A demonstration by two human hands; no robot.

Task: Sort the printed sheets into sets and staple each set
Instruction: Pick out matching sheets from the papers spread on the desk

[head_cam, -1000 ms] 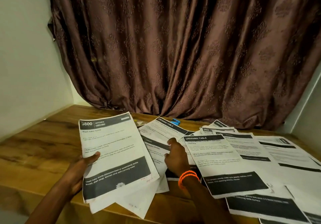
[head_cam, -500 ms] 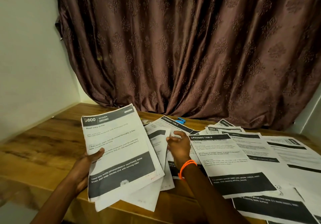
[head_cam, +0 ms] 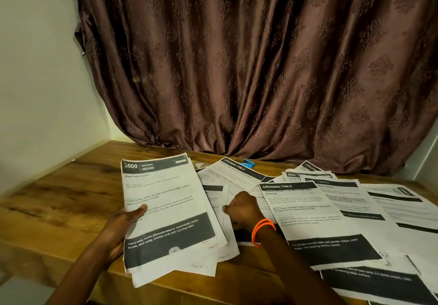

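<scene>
My left hand [head_cam: 119, 226] grips a stack of printed sheets [head_cam: 163, 200] by its left edge, thumb on top; the top page reads "Kitchen, Wash baby bottle". My right hand [head_cam: 241, 210], with an orange band at the wrist, pinches a loose white sheet [head_cam: 228, 229] just right of that stack. Several "Dressing Table" sheets [head_cam: 305, 219] lie spread over the right half of the wooden table [head_cam: 59, 200]. A small blue stapler [head_cam: 248, 162] lies at the back, partly hidden by paper.
A brown patterned curtain [head_cam: 248, 67] hangs behind the table. A pale wall [head_cam: 35, 67] closes the left side. More overlapping sheets [head_cam: 398, 210] reach the right edge, and one dark-banded page [head_cam: 379, 285] lies at the front right.
The held stack has tilted a little more upright. My right hand has drawn back toward me and curled its fingers onto a loose sheet beside the stack.
</scene>
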